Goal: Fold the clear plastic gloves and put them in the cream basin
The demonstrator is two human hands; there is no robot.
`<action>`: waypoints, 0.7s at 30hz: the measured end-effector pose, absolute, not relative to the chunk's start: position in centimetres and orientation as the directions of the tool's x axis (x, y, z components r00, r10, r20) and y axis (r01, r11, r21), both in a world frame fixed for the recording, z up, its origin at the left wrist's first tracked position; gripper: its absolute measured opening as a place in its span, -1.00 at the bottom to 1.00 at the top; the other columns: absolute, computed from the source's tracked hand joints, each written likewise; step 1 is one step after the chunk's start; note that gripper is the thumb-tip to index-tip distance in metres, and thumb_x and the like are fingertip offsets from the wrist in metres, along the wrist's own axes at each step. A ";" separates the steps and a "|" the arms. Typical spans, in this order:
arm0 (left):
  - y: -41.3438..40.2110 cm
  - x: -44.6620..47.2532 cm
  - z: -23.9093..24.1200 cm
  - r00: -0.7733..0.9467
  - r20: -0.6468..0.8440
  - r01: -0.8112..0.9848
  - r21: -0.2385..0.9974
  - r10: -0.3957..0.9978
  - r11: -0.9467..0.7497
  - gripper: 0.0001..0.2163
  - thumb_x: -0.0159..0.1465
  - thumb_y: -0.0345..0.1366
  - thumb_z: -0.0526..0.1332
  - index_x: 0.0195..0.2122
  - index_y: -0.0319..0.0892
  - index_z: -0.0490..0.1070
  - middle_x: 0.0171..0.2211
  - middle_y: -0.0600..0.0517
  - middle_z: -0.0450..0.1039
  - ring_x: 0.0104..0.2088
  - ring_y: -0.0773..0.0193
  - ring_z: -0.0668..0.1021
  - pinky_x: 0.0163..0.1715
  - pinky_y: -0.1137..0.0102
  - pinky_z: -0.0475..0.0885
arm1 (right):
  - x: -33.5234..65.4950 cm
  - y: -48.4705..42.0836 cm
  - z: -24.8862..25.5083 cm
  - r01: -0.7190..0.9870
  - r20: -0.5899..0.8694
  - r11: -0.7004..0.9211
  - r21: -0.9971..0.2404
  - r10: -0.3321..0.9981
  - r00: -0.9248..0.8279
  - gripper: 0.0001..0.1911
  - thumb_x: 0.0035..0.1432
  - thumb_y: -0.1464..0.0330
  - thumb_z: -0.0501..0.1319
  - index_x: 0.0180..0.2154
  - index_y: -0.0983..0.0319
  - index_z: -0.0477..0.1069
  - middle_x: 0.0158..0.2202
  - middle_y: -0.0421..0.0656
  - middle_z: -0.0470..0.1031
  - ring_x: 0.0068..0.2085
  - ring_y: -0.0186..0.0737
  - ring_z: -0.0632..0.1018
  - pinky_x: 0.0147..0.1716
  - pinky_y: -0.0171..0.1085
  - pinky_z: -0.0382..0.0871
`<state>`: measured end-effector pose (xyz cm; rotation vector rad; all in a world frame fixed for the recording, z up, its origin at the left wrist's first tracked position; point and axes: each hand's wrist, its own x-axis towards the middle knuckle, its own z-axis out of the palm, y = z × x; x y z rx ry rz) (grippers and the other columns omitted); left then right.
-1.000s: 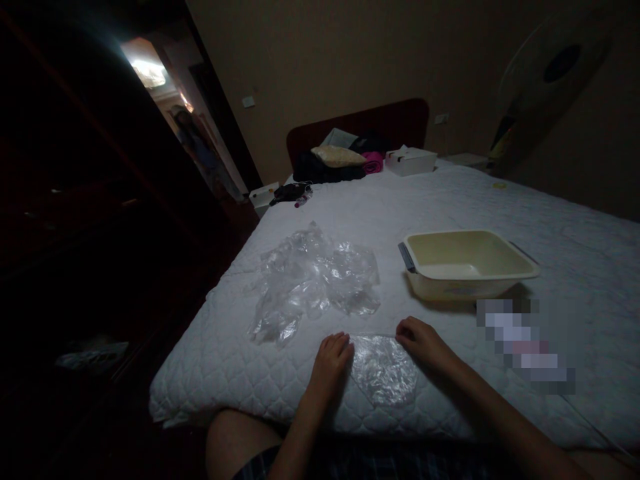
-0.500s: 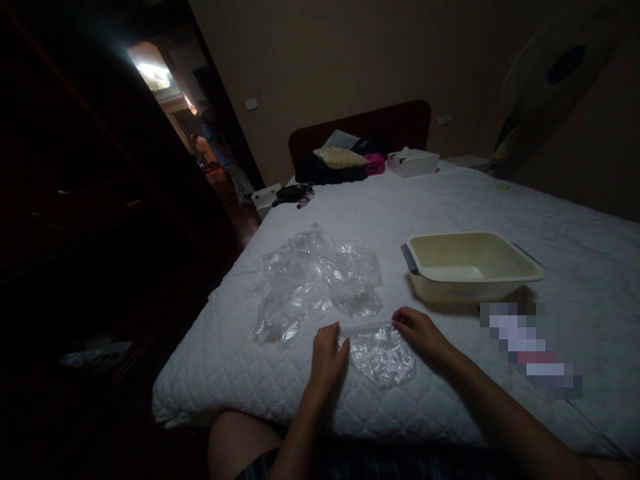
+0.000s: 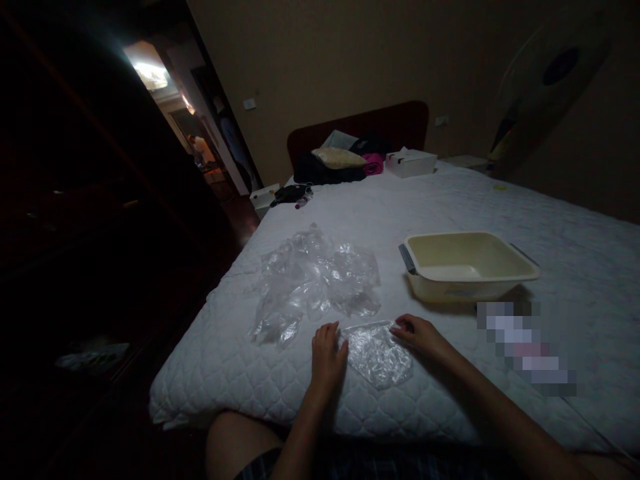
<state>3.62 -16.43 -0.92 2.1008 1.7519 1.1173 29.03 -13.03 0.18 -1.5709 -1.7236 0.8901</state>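
A small clear plastic bag [image 3: 379, 357], crinkled and shiny, lies on the quilted bed cover in front of me. My left hand [image 3: 329, 353] is at its upper left corner, with fingertips and thumb around the edge. At the upper right corner, my right hand [image 3: 415, 333] pinches the rim between thumb and fingers. Between the hands the top edge runs nearly straight. Just beyond lies a loose spread of crumpled clear plastic bags [image 3: 320, 280], touched by neither hand.
Right of the bags stands a cream plastic basin [image 3: 473, 290] with grey handles. A blurred-out item [image 3: 525, 347] lies nearer me. Toward the headboard are a white box [image 3: 411, 163] and piled clothes and pillows [image 3: 337, 160]. A fan [image 3: 555, 73] stands at right; a person [image 3: 233, 143] is by the doorway.
The bag's top band looks narrower, now a thin line. My right hand has dipped slightly at its corner; the left has barely moved. The person by the doorway has shifted.
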 end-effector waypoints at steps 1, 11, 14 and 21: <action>-16.4 3.6 -0.9 0.016 0.417 0.759 0.586 0.909 -0.282 -0.64 0.15 -0.36 0.16 0.00 -0.19 0.28 -0.06 -0.08 0.30 -0.01 0.12 0.33 0.01 0.18 0.22 | 28.9 -13.0 0.2 0.570 0.006 0.053 -0.820 0.996 -0.084 -0.70 -0.07 0.18 0.21 -0.38 0.29 0.42 -0.50 -0.13 0.44 -0.45 -0.20 0.44 -0.48 -0.31 0.24; -16.7 3.4 1.8 -0.110 0.187 0.641 0.764 0.976 -0.073 -0.71 0.14 -0.15 0.18 -0.19 -0.21 0.37 -0.31 -0.04 0.39 -0.28 0.19 0.46 -0.24 0.32 0.34 | 28.9 -13.0 -0.3 0.572 -0.027 0.019 -0.820 0.997 -0.072 -0.82 -0.16 0.37 0.22 -0.39 0.26 0.38 -0.49 -0.18 0.43 -0.46 -0.26 0.43 -0.49 -0.36 0.23; -16.7 3.3 2.3 -0.107 0.110 0.671 0.741 0.988 -0.010 -0.68 0.14 -0.09 0.16 -0.21 -0.24 0.38 -0.36 -0.04 0.40 -0.33 0.20 0.46 -0.29 0.36 0.31 | 28.9 -13.0 -0.3 0.573 -0.029 0.011 -0.820 0.998 -0.061 -0.82 -0.16 0.39 0.21 -0.39 0.25 0.38 -0.48 -0.19 0.43 -0.45 -0.26 0.44 -0.47 -0.36 0.24; -16.5 3.0 2.1 -0.085 0.027 0.716 0.696 0.996 0.043 -0.79 0.11 -0.14 0.17 -0.42 -0.20 0.38 -0.45 0.01 0.39 -0.39 0.23 0.44 -0.38 0.42 0.25 | 28.9 -12.9 -0.4 0.568 -0.032 0.005 -0.823 0.998 -0.055 -0.79 -0.19 0.38 0.23 -0.38 0.25 0.38 -0.48 -0.19 0.42 -0.44 -0.25 0.43 -0.46 -0.35 0.24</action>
